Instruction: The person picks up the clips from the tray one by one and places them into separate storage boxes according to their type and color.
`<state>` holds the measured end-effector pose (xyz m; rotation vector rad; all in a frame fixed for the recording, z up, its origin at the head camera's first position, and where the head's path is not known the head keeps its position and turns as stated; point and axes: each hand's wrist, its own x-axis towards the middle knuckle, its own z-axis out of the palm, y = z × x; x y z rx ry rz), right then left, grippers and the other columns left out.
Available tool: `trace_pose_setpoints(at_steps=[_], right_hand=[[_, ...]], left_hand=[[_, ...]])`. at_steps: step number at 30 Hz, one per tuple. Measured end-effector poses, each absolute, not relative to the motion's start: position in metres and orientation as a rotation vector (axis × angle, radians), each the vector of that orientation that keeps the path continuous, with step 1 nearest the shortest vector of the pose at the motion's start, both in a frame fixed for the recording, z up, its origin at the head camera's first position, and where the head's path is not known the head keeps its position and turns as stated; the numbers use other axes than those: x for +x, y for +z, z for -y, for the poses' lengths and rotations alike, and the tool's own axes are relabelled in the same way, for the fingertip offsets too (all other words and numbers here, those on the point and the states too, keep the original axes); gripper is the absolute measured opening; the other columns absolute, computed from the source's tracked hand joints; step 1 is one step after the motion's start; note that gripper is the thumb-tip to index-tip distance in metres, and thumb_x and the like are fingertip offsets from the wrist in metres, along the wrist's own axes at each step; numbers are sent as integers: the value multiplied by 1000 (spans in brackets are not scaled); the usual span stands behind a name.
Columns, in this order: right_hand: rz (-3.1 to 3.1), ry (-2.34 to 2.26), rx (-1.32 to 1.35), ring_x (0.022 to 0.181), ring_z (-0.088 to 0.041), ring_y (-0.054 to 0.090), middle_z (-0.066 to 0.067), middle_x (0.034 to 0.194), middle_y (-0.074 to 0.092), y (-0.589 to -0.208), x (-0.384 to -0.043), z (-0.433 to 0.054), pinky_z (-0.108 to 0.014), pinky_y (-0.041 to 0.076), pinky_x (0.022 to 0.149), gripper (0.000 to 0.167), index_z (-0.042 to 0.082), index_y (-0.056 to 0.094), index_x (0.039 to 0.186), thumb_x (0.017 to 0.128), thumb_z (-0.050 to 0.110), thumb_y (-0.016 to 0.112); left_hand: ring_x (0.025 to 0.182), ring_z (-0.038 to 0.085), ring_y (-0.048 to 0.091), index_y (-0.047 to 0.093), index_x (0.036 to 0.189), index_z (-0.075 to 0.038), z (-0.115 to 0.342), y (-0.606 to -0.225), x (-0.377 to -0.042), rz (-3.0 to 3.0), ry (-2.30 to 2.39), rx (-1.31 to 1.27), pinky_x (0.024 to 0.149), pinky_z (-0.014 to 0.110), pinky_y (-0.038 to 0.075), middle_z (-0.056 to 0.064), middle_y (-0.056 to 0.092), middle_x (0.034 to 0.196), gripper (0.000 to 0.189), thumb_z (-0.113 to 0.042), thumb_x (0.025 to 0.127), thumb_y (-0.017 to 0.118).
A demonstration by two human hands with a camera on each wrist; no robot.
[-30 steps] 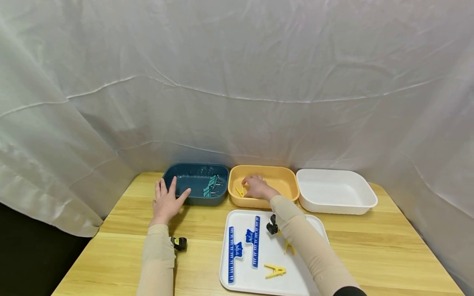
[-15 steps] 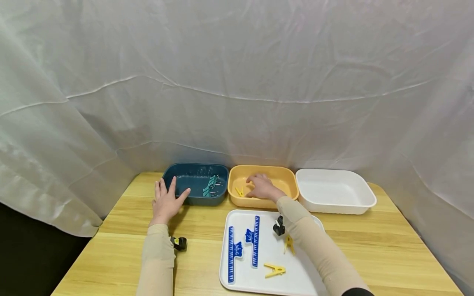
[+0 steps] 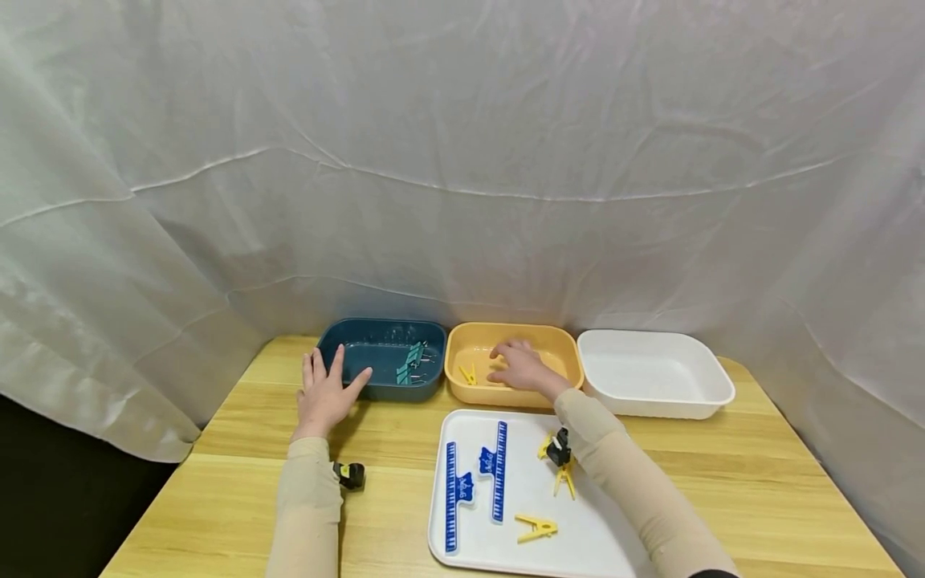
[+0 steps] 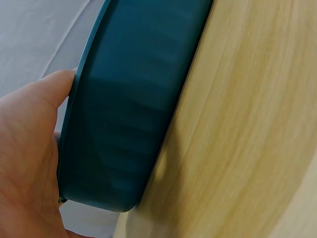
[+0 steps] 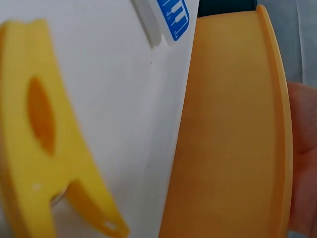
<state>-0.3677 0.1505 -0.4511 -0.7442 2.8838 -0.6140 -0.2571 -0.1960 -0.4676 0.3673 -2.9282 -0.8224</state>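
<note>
My left hand rests with spread fingers on the left front rim of the dark teal bin; in the left wrist view its thumb touches that rim. Several teal binder clips lie inside this bin. Over the yellow bin is my right hand, its fingers loosely bent with nothing visible between them. Left of those fingers, a yellow clothespin lies on the bin's floor. The right wrist view shows only part of the hand behind the bin wall.
Nearer me, a white tray bears two blue clips with long ruler-like edges and yellow clothespins. Right of the yellow bin stands a white bin. A pale curtain hangs behind the wooden table.
My right hand has drawn back to the right, away from the yellow clothespin, which stays in the yellow bin. More yellow clothespins show beside its forearm. My left hand has not moved.
</note>
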Motion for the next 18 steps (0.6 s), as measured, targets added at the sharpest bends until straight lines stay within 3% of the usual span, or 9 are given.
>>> trace_pose_setpoints(at_steps=[18], right_hand=[[-2870,-708,-726,134,-39,36,-21,143,46,-445,-357,-178,-59,32,110,41,8,61,124,90,31,68]], left_hand=[[148,39,-23,4,159,-23,196,-469,-258,2921,-837,359,109,77,9,19,-19,162,90,-71,92,39]])
